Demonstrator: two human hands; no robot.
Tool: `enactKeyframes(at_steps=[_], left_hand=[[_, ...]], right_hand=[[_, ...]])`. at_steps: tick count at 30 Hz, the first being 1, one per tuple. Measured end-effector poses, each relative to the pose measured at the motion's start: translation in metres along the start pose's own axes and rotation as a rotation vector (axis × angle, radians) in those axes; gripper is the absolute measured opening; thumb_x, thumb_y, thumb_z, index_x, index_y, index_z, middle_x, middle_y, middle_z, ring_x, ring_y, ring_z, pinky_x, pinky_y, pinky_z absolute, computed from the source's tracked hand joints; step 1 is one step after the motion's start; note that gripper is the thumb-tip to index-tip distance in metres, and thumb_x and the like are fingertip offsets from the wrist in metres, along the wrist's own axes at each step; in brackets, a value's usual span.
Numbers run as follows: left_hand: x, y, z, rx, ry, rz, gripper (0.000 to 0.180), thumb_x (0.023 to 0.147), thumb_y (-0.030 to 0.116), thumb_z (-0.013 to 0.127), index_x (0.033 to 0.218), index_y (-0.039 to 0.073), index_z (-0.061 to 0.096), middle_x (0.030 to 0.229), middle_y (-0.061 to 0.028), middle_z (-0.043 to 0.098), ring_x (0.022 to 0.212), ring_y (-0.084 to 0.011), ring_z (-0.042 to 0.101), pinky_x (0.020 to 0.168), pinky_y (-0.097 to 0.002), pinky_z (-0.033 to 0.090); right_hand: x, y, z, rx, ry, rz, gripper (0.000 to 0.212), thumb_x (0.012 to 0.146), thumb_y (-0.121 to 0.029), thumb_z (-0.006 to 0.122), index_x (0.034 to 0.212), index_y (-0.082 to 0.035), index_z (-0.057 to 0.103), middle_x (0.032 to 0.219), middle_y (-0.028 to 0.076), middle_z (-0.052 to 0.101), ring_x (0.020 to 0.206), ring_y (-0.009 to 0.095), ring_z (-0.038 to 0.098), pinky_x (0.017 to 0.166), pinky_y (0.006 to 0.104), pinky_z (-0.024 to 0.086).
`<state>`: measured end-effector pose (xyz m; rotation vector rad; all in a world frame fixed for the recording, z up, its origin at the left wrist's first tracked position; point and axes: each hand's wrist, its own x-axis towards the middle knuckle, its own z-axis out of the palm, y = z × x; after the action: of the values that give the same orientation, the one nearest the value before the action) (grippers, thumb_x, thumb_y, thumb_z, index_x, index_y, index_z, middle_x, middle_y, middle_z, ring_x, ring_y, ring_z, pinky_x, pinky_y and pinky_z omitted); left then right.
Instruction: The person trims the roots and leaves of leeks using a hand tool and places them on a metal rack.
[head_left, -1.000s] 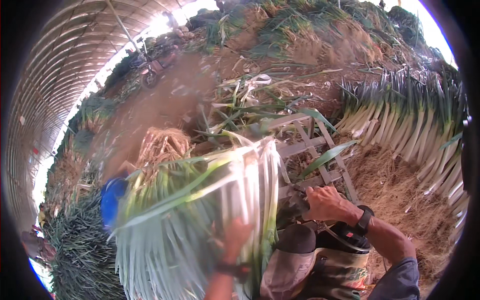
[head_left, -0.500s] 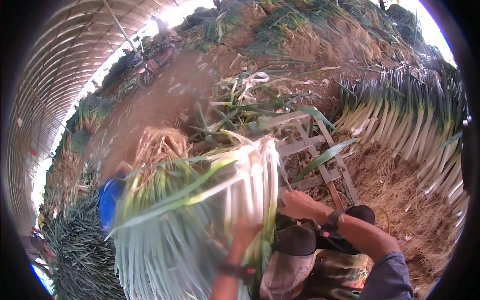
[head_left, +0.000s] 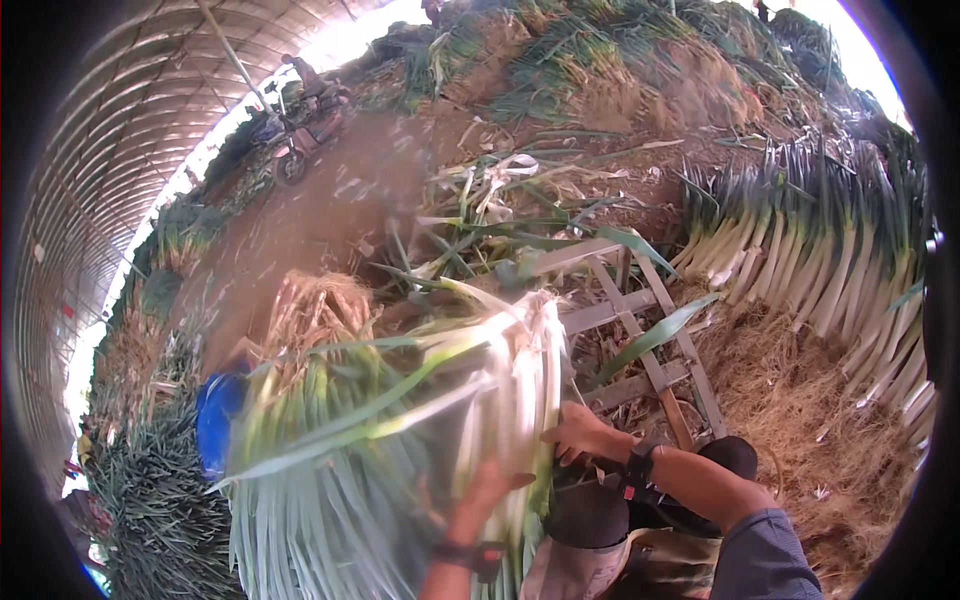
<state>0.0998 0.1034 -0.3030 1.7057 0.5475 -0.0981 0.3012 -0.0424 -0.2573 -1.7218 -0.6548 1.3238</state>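
Observation:
A thick bunch of long green onions lies in front of me, pale stalks bright and root ends pointing away. My left hand is closed over the stalks from the left, its thumb stretched across them; blur hides some fingers. At the bunch's right edge is my right hand, fingers apart and tips against the outer stalk. Left of the bunch lies a larger heap of green onions, with brown roots at its far end. A few loose leaves cross over both.
A metal frame stands just beyond my right hand. Behind the heap shows a blue container. To the right, green onions lie in a row near matted roots. Far off are a person beside a motorbike and more piles.
My right hand has shifted left and slightly down, against the edge of the bunch. The left hand has moved a little lower along the stalks. The whole view has tilted slightly.

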Motion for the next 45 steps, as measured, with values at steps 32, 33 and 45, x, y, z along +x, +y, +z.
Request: enactKeyframes(at_steps=[32, 33, 45], left_hand=[[-0.113, 0.146, -0.048, 0.156, 0.102, 0.027, 0.029, 0.087, 0.016, 0.070, 0.108, -0.004, 0.071, 0.093, -0.0105, 0.075, 0.091, -0.0161, 0.069, 0.082, -0.0287, 0.055], [-0.125, 0.142, -0.056, 0.151, 0.098, 0.002, 0.030, 0.085, 0.013, 0.071, 0.109, -0.005, 0.070, 0.094, -0.0109, 0.074, 0.092, -0.0167, 0.070, 0.082, -0.0293, 0.055], [-0.229, 0.148, -0.080, -0.072, -0.093, 0.058, 0.069, 0.077, 0.022, 0.086, 0.135, 0.001, 0.055, 0.123, -0.0134, 0.066, 0.107, -0.0240, 0.065, 0.085, -0.0404, 0.056]], right_hand=[[-0.091, -0.107, 0.006, -0.215, -0.331, -0.623, 0.046, 0.095, -0.042, 0.061, 0.110, 0.001, 0.065, 0.080, 0.009, 0.069, 0.065, 0.015, 0.066, 0.055, 0.0304, 0.056], [-0.096, -0.112, -0.006, -0.201, -0.162, -0.738, 0.046, 0.095, -0.044, 0.061, 0.112, 0.000, 0.065, 0.080, 0.009, 0.069, 0.065, 0.014, 0.066, 0.055, 0.0300, 0.056], [-0.042, -0.152, -0.068, 0.427, 0.370, -0.988, 0.068, 0.101, -0.051, 0.048, 0.145, 0.000, 0.043, 0.137, 0.014, 0.054, 0.120, 0.021, 0.055, 0.106, 0.0355, 0.042]])
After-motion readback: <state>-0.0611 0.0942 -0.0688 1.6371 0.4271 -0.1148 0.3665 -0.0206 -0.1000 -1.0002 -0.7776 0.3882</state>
